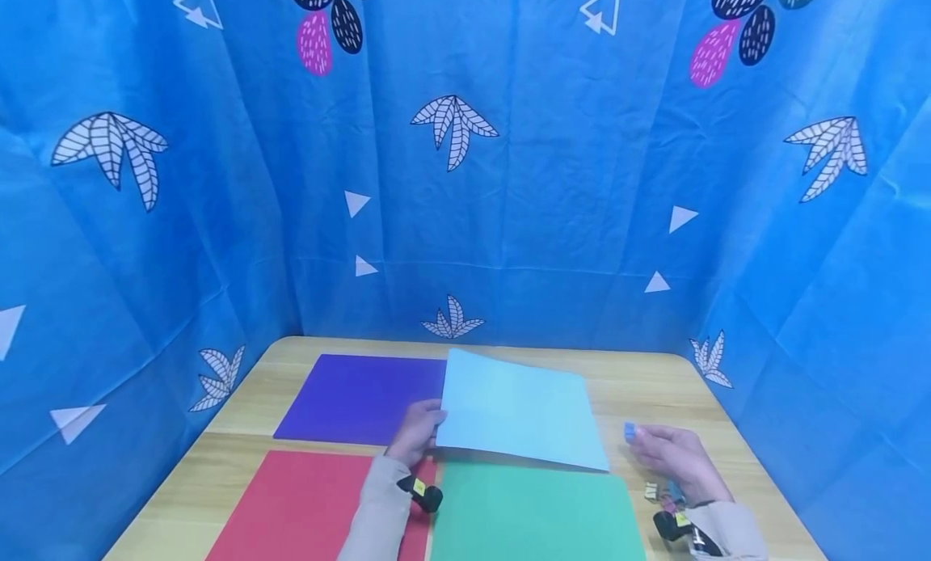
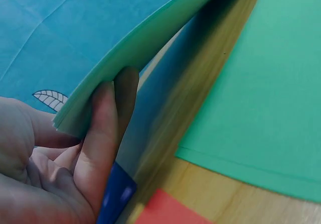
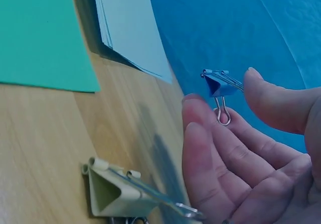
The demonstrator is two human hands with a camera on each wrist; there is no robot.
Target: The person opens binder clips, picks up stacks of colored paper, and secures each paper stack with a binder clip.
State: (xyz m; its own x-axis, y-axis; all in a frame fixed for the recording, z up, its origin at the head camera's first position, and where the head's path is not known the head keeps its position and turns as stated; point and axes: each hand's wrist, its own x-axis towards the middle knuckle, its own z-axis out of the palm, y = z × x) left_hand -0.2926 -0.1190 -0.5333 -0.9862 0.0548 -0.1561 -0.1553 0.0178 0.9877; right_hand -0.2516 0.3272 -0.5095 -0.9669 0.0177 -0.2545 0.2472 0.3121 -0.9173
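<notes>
My left hand [image 1: 416, 433] pinches the left edge of a stack of light blue paper sheets [image 1: 520, 411], thumb on one side and fingers on the other. The stack is tilted, its near edge raised off the table, and in the left wrist view the sheets [image 2: 125, 50] bend upward. To the right of the paper, my right hand [image 1: 680, 457] holds a small blue binder clip [image 3: 218, 83] between thumb and fingers. One wire handle of the clip points down against the fingers. The clip is apart from the paper.
A cream binder clip [image 3: 113, 196] and several other clips [image 1: 667, 503] lie under my right wrist. Green paper [image 1: 538, 516] lies in front of the light blue stack, with red paper [image 1: 305, 504] and purple paper [image 1: 364, 395] to the left. Blue curtains [image 1: 509, 221] surround the table.
</notes>
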